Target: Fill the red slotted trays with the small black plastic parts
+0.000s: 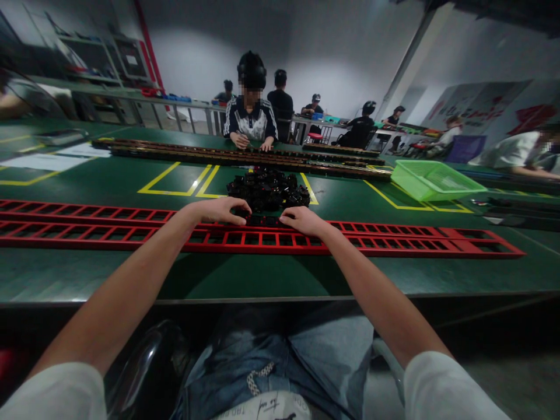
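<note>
A long red slotted frame (464, 245), with two rows of ladder-like openings, lies across the table in front of me. Over its middle, my left hand (223, 211) curls its thumb and fingers at the left end of a small black part (265, 221). At the other end of that part, my right hand (304, 220) has its fingertips pinched together. The small part sits at the red frame, and its exact kind is too dark to make out. Just behind my hands is a heap of black parts (269, 189).
Long dark strips (210, 154) lie across the table beyond the heap. A light green basket (433, 181) stands to the right, and white papers (52, 158) lie at the left. Opposite me sits a person (251, 116). The table's front edge (280, 300) runs before my lap.
</note>
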Tool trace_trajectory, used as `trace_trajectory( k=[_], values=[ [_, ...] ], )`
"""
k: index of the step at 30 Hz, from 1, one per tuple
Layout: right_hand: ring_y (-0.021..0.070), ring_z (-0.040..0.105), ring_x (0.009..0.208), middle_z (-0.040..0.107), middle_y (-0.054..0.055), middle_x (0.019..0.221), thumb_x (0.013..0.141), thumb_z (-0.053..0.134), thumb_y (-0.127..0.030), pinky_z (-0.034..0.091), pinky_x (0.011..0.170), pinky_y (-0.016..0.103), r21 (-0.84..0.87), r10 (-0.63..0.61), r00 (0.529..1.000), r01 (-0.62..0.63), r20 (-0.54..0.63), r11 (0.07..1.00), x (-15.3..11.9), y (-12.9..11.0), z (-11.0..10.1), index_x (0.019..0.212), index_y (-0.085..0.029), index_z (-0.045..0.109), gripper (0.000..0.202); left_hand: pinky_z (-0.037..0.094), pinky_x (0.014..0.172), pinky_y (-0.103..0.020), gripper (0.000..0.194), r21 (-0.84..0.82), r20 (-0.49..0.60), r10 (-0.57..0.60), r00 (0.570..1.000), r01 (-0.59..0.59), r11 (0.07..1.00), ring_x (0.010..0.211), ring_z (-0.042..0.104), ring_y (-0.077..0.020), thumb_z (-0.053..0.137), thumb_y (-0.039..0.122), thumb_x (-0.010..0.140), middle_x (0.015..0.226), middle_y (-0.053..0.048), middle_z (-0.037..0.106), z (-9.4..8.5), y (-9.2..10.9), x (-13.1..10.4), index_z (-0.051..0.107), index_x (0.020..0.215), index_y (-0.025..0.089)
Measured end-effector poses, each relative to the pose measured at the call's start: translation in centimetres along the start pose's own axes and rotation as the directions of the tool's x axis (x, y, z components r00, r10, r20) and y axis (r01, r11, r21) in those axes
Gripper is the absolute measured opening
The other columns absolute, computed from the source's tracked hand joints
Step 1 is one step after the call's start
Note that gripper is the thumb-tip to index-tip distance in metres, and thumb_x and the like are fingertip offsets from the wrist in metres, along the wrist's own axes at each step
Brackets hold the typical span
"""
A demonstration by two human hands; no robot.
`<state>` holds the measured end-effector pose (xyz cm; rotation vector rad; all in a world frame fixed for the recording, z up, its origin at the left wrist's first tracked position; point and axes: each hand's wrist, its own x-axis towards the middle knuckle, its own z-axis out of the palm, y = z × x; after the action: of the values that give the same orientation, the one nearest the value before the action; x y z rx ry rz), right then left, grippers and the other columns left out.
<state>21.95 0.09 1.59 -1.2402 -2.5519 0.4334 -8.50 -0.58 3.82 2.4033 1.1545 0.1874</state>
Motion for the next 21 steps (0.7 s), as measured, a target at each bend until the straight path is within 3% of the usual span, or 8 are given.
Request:
trace_trajectory(
  k=[4,11,17,21],
  values=[
    [0.0202,0.066,0.091,0.075,0.008,0.101,0.098,0.055,-0.039,0.046,0.081,0.029,0.008,0.021,1.0,-0.021,0.014,1.0,0.0,-0.2,-0.1,0.099,-0.019,0.075,0.028,0.042,0.098,-0.031,0.048,-0.07,-0.004,0.013,1.0,-0.013,0.997,0.113,0.058,-0.0226,0.046,0.053,0.09,0.122,-0.008,0.066,0.1,-0.6,0.2,0.063,0.12,0.019],
    [0.02,0.066,0.09,0.075,0.008,0.101,0.098,0.054,-0.038,0.046,0.079,0.029,-0.007,0.0,1.0,0.0,0.008,1.0,0.1,0.0,0.0,0.098,-0.018,0.074,0.028,0.043,0.096,-0.03,0.052,-0.07,0.048,-0.049,0.998,0.053,0.996,0.112,0.06,-0.0229,0.057,0.052,0.083,0.126,-0.009,0.066,0.7,-1.9,0.8,0.064,0.123,0.018],
    [0.0202,0.066,0.09,0.075,0.009,0.1,0.099,0.053,-0.038,0.046,0.079,0.029,-0.018,0.001,1.0,-0.001,0.005,1.0,0.0,-0.2,0.0,0.098,-0.018,0.074,0.029,0.045,0.083,-0.029,0.046,-0.056,0.03,-0.09,0.996,0.091,0.994,0.094,0.064,-0.0208,0.057,0.055,0.083,0.104,-0.006,0.073,1.2,-2.4,1.8,0.071,0.107,0.018],
    [0.0199,0.066,0.088,0.074,0.008,0.1,0.098,0.054,-0.04,0.045,0.077,0.029,-0.022,-0.001,1.0,0.001,-0.004,1.0,0.0,-0.1,0.1,0.098,-0.018,0.074,0.03,0.045,0.081,-0.029,0.045,-0.061,0.034,-0.088,0.996,0.09,0.994,0.091,0.063,-0.0208,0.057,0.055,0.081,0.101,-0.007,0.073,1.2,-2.5,2.0,0.071,0.103,0.017]
  ],
)
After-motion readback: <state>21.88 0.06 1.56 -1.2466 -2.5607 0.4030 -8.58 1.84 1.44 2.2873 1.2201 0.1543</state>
